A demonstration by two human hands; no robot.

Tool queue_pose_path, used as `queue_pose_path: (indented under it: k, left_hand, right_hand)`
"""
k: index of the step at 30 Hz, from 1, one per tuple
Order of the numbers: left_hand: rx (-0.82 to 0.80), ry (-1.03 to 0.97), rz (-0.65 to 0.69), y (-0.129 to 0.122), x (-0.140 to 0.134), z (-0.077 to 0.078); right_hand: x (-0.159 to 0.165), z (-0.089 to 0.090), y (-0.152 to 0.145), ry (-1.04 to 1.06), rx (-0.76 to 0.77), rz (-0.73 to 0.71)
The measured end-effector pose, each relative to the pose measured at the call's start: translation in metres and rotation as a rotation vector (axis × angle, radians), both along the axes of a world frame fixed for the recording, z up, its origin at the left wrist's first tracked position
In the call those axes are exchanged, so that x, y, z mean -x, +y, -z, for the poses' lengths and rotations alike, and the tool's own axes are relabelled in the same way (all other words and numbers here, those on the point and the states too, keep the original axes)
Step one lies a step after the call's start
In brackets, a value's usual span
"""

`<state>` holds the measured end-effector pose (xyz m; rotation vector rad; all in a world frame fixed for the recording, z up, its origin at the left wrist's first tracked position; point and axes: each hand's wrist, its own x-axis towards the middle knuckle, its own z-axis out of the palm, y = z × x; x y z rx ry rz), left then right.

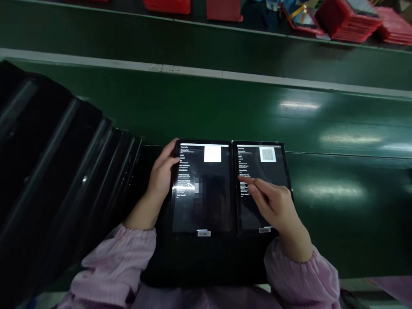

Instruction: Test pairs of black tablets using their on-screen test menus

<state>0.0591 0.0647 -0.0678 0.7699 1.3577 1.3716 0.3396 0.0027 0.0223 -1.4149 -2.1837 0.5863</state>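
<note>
Two black tablets lie side by side on a dark surface, both lit with white test text and a square code. My left hand (163, 174) grips the upper left edge of the left tablet (212, 206), its thumb at the front rim and the other fingers partly hidden. Over the right tablet (254, 214), my right hand (273, 199) stretches out its index finger to the text at the screen's left side. The other fingers of that hand are curled, and it holds nothing. Small barcode labels show at the bottom edges of both tablets.
At the left stands a row of black, shiny, upright flat pieces (64, 163). A green bench top (180, 103) runs across. On the raised shelf at the back are red cases (349, 19) in stacks and a red-edged device (302, 19) with a yellow strip.
</note>
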Motion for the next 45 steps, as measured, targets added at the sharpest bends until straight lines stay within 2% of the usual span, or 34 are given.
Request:
queue_pose_path:
  k: [4, 11, 14, 16, 18, 22, 26, 29, 33, 40, 45]
  left_hand:
    - [-0.003, 0.003, 0.02, 0.001, 0.002, 0.002]
    - [-0.021, 0.031, 0.05, 0.002, 0.005, 0.004]
    - [-0.019, 0.184, 0.113, 0.0, 0.005, 0.005]
    - [-0.038, 0.338, 0.128, -0.003, 0.004, 0.005]
    - [-0.056, 0.389, 0.118, -0.004, 0.003, 0.004]
    - [-0.006, 0.194, 0.066, -0.001, 0.002, 0.002]
    - [-0.005, 0.123, -0.014, 0.007, 0.0, -0.001]
    - [0.001, 0.122, -0.029, 0.01, -0.002, -0.005]
    - [0.038, 0.14, -0.031, 0.011, -0.002, -0.008]
    - [0.032, 0.105, -0.013, 0.01, -0.001, -0.003]
    - [0.021, 0.098, -0.01, 0.009, -0.001, -0.001]
  right_hand:
    - [-0.002, 0.003, 0.003, -0.026, 0.013, -0.012]
    - [-0.013, 0.001, 0.004, -0.018, -0.266, 0.373]
    - [-0.016, 0.006, 0.005, -0.05, -0.376, 0.465]
    - [-0.019, 0.014, 0.008, -0.107, -0.442, 0.425]
    - [-0.02, 0.021, 0.011, -0.171, -0.471, 0.358]
    - [-0.017, 0.031, 0.016, -0.298, -0.437, 0.347]
    - [-0.015, 0.035, 0.021, -0.377, -0.377, 0.388]
    - [-0.016, 0.034, 0.023, -0.36, -0.333, 0.392]
    - [-0.023, 0.028, 0.018, -0.236, -0.396, 0.394]
    - [-0.032, 0.011, 0.005, -0.135, -0.412, 0.414]
    - [-0.03, 0.012, 0.005, -0.142, -0.381, 0.336]
